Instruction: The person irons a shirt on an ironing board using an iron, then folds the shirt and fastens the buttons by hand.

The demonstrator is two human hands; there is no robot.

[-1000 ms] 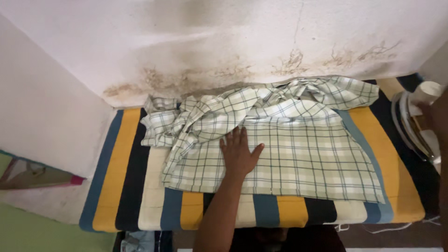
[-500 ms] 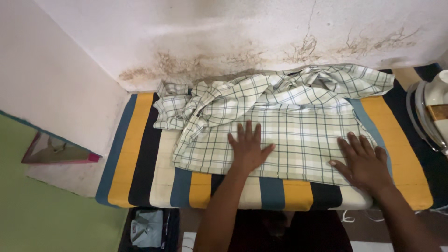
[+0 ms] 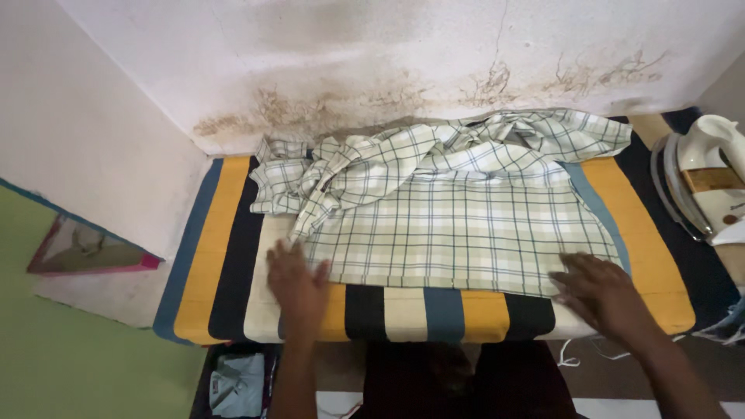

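Observation:
A pale green and white checked shirt (image 3: 450, 209) lies spread on a striped cloth (image 3: 225, 256) of yellow, black, blue and cream that covers a table. Its near part is flat; its far part and sleeves are bunched against the wall. My left hand (image 3: 297, 285) lies flat with fingers apart at the shirt's near left corner, touching its hem. At the near right corner my right hand (image 3: 601, 291) rests palm down, fingers spread, on the shirt's edge. Neither hand grips anything.
A white electric iron (image 3: 710, 182) stands on its heel at the right end of the table. A stained white wall (image 3: 388, 70) runs right behind. Lower left is a green floor and a pink-framed flat object (image 3: 85, 250). Folded clothes (image 3: 237, 384) lie under the table.
Both hands have slid outward and toward me: the left from the shirt's middle to its near left corner, the right to the near right corner. The camera view shifted closer.

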